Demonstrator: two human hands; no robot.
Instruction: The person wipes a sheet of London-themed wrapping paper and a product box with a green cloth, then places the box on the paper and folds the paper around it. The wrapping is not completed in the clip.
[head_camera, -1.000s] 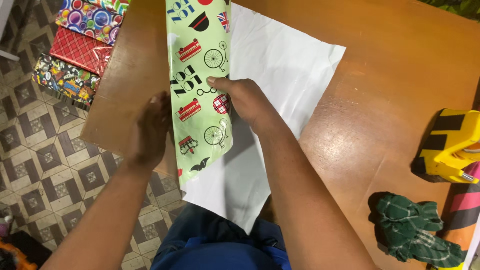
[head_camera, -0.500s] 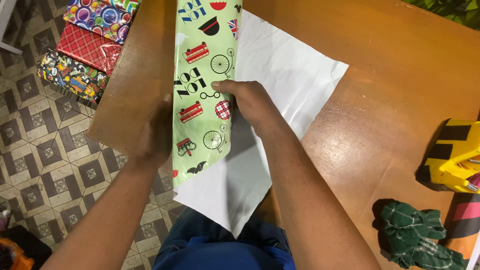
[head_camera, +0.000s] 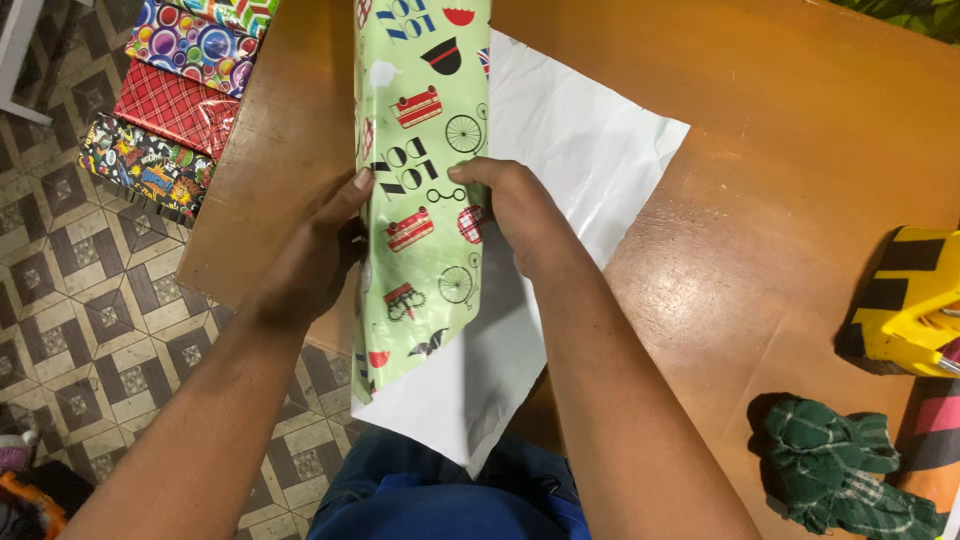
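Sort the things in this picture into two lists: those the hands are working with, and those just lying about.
In hand: green printed wrapping paper, its white underside, left hand, right hand.

Lying about: wrapped parcels on the floor, yellow and black object, green checked cloth.

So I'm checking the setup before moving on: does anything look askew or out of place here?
The paper lies at an angle to the table, and its near corner hangs past the edge. The left hand and right hand hold its green printed fold. Wrapped boxes sit on the floor. Nothing looks torn or spilled.
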